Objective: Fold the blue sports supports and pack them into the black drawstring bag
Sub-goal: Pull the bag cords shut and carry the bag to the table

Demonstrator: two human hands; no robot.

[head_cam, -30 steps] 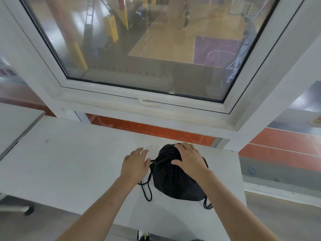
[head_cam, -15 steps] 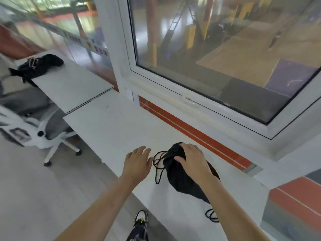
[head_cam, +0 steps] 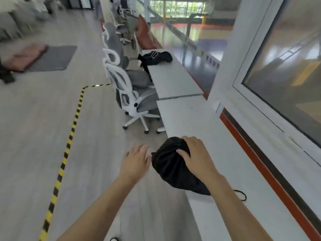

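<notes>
The black drawstring bag (head_cam: 172, 167) lies bulging at the near edge of the white counter (head_cam: 208, 129), its top partly overhanging the edge. My right hand (head_cam: 196, 155) rests on the bag's top with fingers curled over the fabric. My left hand (head_cam: 135, 160) hovers just left of the bag, over the floor, fingers spread and holding nothing. A loop of black cord (head_cam: 241, 194) trails from the bag on the counter. No blue sports supports show; the bag hides whatever is inside.
A white office chair (head_cam: 132, 100) stands left of the counter. A second grey desk (head_cam: 172, 79) farther back carries a black bag (head_cam: 156, 58). A yellow-black floor stripe (head_cam: 69, 136) runs at left. A window frame (head_cam: 251, 108) borders the counter on the right.
The view has swung far left, from the window to the room, chairs and floor. My hands stay by the bag, which now overhangs the counter's edge; the left hand is off the counter.
</notes>
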